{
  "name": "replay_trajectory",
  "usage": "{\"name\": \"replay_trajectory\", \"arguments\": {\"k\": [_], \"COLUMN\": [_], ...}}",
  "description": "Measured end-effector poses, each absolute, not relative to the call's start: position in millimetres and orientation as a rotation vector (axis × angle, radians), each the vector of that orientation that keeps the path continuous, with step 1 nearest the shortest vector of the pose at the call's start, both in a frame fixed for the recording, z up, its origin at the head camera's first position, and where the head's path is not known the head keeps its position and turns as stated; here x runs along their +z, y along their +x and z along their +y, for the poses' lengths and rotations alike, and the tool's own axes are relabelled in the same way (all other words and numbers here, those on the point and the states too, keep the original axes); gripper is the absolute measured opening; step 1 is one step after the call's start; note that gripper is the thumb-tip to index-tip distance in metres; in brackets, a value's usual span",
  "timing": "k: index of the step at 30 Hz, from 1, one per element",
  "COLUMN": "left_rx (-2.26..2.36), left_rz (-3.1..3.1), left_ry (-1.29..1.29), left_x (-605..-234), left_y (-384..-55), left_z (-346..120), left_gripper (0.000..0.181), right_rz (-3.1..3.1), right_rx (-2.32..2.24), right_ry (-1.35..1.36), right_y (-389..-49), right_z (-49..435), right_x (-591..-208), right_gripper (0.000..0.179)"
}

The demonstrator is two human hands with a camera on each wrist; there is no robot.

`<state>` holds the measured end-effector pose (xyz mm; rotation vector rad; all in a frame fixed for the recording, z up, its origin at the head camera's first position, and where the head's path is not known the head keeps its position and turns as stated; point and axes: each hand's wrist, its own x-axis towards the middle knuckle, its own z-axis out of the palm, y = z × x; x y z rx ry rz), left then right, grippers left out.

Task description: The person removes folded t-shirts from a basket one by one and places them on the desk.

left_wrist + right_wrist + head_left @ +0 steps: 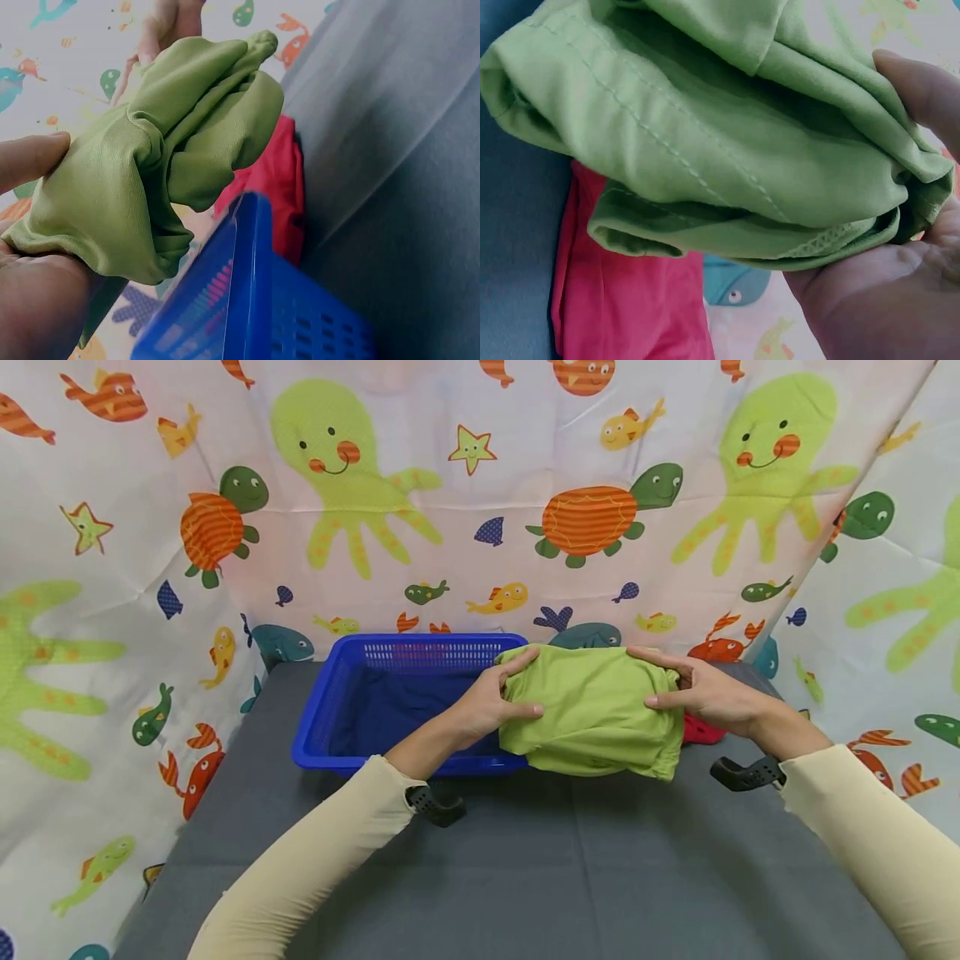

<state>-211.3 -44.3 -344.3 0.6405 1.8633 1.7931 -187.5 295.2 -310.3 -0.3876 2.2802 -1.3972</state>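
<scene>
Both hands hold a folded lime-green garment (592, 710) in the air, overlapping the right end of the blue basket in the head view. My left hand (483, 700) pinches its left end, thumb on the near face. The right hand (712, 695) grips the opposite end the same way. Loose folds of the garment (127, 180) hang between thumb and fingers in the left wrist view. Stitched hems show along the fabric (682, 142) in the right wrist view. Inside the blue plastic basket (318, 727) lies a dark navy cloth (397, 710).
A red folded cloth (701, 731) lies on the grey-covered table (495, 877), right of the basket and partly hidden behind the green garment. A white curtain (480, 535) printed with sea animals encloses the back and sides.
</scene>
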Motion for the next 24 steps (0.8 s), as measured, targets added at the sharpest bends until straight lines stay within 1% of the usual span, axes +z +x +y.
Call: {"name": "replay_trajectory", "arguments": {"k": [9, 17, 24], "left_rx": [1.835, 1.813, 1.761], "left_rz": [1.737, 1.800, 1.858], "left_ry": [0.645, 0.633, 0.668], "left_x": [-345.9, -351.3, -357.5], "left_y": [-202.0, -199.5, -192.8], "left_z": [-21.1, -3.8, 21.5], "left_gripper": [0.086, 0.086, 0.087], "right_rz": [2.301, 2.397, 2.516], "right_rx": [-1.360, -1.294, -1.195], "right_ry": [-0.361, -0.349, -0.371], "right_y": [-179.2, -173.3, -160.1], "right_z": [318.2, 330.3, 353.3], "right_x": [-307.3, -310.5, -315.5], "right_gripper": [0.079, 0.080, 0.077]}}
